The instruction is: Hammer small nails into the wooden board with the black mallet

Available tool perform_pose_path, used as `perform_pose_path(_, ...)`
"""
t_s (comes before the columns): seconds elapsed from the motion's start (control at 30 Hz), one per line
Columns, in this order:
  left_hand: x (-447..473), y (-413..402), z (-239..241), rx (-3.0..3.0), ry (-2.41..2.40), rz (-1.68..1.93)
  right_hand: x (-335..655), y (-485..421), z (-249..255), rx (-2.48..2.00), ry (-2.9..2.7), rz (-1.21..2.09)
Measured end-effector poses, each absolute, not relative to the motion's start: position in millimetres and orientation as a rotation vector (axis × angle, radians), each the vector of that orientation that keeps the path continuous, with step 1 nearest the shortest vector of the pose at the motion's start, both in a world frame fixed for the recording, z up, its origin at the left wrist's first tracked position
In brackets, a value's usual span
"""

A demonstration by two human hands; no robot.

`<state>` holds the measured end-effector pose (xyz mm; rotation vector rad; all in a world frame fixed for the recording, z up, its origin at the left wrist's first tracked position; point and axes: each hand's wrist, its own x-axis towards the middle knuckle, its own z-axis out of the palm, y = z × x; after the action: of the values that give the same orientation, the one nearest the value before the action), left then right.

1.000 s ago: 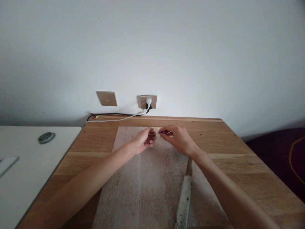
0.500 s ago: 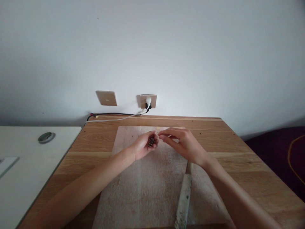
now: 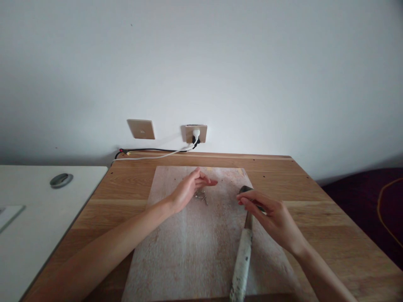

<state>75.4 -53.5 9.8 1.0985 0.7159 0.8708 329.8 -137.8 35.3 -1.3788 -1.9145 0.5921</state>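
On pale board [image 3: 189, 251], nails [image 3: 200, 195] lie loose at 5 o'clock of your left hand [image 3: 188, 190], fingers spread, empty. Your right hand [image 3: 273, 216] hovers over hammer [image 3: 244, 247], fingers loosely curled, gripping nothing.

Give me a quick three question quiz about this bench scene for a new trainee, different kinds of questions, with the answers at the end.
1. True or false: the left hand is closed around the nails.
2. Which tool lies under the right hand? A) saw B) hammer C) pliers
3. What do the nails and the hammer both rest on?

Key
1. False. The left hand is open, with the nails lying loose on the board just beside it.
2. B. The fingers reach over the hammer's head end; the handle points back toward the person.
3. The pale board, which lies on the wooden table.
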Motion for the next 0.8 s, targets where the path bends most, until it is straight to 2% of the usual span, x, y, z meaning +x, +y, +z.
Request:
perform_pose_path(0.13, 47.7, -68.1, 20.7, 1.528, 0.809, 0.891, 339.0, -162.5, 27.2, -1.452, -1.815, 0.435)
perform_pose_path(0.33, -36.9, -121.2, 9.9, 2.277, 1.298, 0.783, 377.5, -213.3, -9.5, -1.788, -1.67, 0.138)
perform_pose_path(0.47, -86.6, -174.2, -13.9, 2.328, 1.686, 0.749, 393.5, -238.0, -37.0, -1.828, -1.754, 0.028)
perform_pose_path(0.63, -80.6, -233.7, -24.1, 2.234, 1.729, 0.869, 381.3, -244.1, -42.4, -1.847, -1.775, 0.061)
perform_pose_path(0.8, -62.3, -249.4, -16.7, 2.055, 1.747, 0.986, 362.1, -238.2, -34.1, -1.842, -1.749, 0.076)
